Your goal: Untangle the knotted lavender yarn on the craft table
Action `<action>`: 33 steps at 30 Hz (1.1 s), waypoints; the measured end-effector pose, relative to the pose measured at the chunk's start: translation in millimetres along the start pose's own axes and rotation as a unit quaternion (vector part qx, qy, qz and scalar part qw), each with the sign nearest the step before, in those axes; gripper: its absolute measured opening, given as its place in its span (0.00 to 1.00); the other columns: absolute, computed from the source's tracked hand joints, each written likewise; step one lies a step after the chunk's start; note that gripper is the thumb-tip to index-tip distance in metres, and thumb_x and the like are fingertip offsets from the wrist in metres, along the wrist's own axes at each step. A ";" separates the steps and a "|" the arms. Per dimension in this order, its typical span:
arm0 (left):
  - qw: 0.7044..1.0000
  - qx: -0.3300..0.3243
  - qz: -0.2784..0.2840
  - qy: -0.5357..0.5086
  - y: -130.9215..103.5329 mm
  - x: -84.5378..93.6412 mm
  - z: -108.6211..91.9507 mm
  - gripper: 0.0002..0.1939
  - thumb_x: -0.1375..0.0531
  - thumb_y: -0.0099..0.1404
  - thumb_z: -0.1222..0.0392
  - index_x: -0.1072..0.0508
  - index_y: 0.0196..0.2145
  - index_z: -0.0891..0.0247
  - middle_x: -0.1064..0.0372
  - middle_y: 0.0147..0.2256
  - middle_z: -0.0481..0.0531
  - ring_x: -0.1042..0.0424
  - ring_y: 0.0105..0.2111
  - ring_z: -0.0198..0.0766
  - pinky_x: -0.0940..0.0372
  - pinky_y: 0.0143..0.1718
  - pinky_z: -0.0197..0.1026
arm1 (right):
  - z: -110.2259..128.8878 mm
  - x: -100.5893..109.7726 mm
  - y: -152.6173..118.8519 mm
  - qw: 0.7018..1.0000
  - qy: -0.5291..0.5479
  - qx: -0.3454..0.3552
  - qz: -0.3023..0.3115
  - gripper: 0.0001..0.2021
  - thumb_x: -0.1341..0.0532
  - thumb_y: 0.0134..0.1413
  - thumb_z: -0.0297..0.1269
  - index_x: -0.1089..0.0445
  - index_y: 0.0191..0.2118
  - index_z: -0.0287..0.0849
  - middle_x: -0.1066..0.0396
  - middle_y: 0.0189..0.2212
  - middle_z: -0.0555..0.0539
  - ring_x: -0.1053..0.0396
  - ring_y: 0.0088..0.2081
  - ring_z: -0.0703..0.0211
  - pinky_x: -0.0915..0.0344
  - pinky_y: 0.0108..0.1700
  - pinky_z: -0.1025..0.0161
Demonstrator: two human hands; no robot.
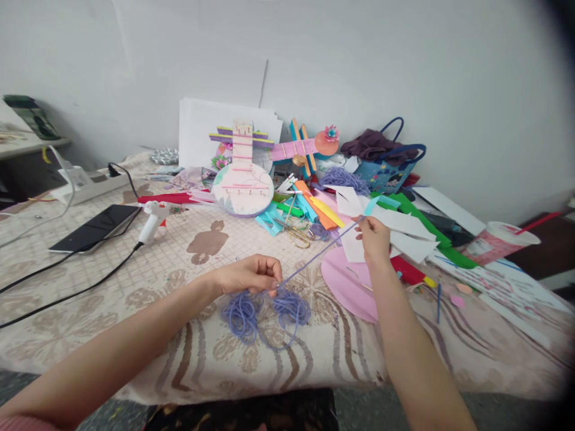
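A purple yarn bundle (pixel 242 314) hangs in loose loops low over the front of the table, tied or pinched in the middle. My left hand (pixel 258 274) is closed on it at that middle, with loops falling to both sides. From there a taut strand of purple yarn (pixel 320 252) runs up and right to my right hand (pixel 374 233), whose fingertips pinch it. Below the right hand lies a pink paper circle (pixel 344 281), partly hidden by the forearm. Gold-handled scissors (pixel 300 237) rest between the hands, farther back.
A white glue gun (pixel 153 221) with its cord and a dark tablet (pixel 96 227) lie left. Behind stand decorated cardboard instrument shapes (pixel 242 190). Paper scraps, a blue bag (pixel 381 175) and a cup (pixel 498 242) crowd the right. More purple yarn (pixel 344 179) sits at the back.
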State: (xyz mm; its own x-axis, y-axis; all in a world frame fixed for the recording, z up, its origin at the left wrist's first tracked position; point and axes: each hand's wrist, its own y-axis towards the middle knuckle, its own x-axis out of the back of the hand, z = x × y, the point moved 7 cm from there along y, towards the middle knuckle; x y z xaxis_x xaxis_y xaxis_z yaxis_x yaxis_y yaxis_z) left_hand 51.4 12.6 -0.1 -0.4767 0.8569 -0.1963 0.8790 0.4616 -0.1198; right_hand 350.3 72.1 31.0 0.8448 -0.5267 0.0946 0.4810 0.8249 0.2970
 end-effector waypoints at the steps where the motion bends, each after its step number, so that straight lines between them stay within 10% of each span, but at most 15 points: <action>1: 1.000 -0.004 -0.013 -0.012 0.9 2.1 0.1 0.12 0.35 0.52 0.58 0.34 0.28 0.66 0.32 0.22 0.48 0.49 0.14 0.22 0.57 0.14 0.30 | -0.6 -6.1 -3.5 1.000 0.011 -0.011 0.009 0.13 0.39 0.43 0.45 0.31 0.29 0.38 0.30 0.21 0.50 0.39 0.17 0.70 0.48 0.15 0.73; 8: 0.984 -0.058 -0.129 -0.112 5.0 26.7 -1.3 0.11 0.37 0.54 0.59 0.37 0.28 0.66 0.36 0.22 0.45 0.56 0.13 0.19 0.62 0.13 0.27 | -3.0 -62.1 -39.5 0.960 0.142 -0.165 0.174 0.12 0.34 0.37 0.40 0.31 0.26 0.36 0.38 0.14 0.54 0.47 0.13 0.74 0.56 0.13 0.74; 17: 0.971 -0.094 -0.153 -0.159 5.9 33.4 -0.1 0.10 0.38 0.56 0.59 0.36 0.29 0.65 0.37 0.23 0.45 0.58 0.14 0.20 0.63 0.13 0.27 | -17.5 -40.2 -22.4 0.934 0.247 -0.240 0.093 0.08 0.38 0.46 0.35 0.38 0.24 0.40 0.42 0.13 0.56 0.47 0.14 0.73 0.52 0.14 0.74; 28: 0.954 -0.129 -0.205 -0.176 9.7 41.9 0.0 0.10 0.36 0.53 0.59 0.33 0.25 0.65 0.36 0.25 0.47 0.34 0.31 0.31 0.40 0.33 0.32 | 12.8 -130.2 -109.4 0.862 0.261 -0.252 0.354 0.07 0.39 0.49 0.40 0.32 0.29 0.41 0.25 0.36 0.46 0.28 0.39 0.59 0.34 0.39 0.62; 33: 0.954 -0.148 -0.178 -0.190 10.2 36.8 -1.3 0.09 0.36 0.55 0.60 0.32 0.26 0.66 0.34 0.29 0.49 0.33 0.37 0.34 0.39 0.41 0.37 | 20.7 -150.4 -130.0 0.855 0.293 -0.205 0.377 0.07 0.36 0.46 0.39 0.28 0.29 0.42 0.27 0.38 0.47 0.30 0.40 0.58 0.36 0.43 0.59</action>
State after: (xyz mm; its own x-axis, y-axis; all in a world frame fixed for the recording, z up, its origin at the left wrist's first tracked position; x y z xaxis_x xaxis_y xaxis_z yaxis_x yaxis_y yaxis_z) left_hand 42.9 49.2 -7.3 -0.6662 0.5139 -0.5405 0.5985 0.8008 0.0237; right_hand 155.9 39.8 -2.2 0.8660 0.2796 -0.4145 -0.3105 0.9505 -0.0076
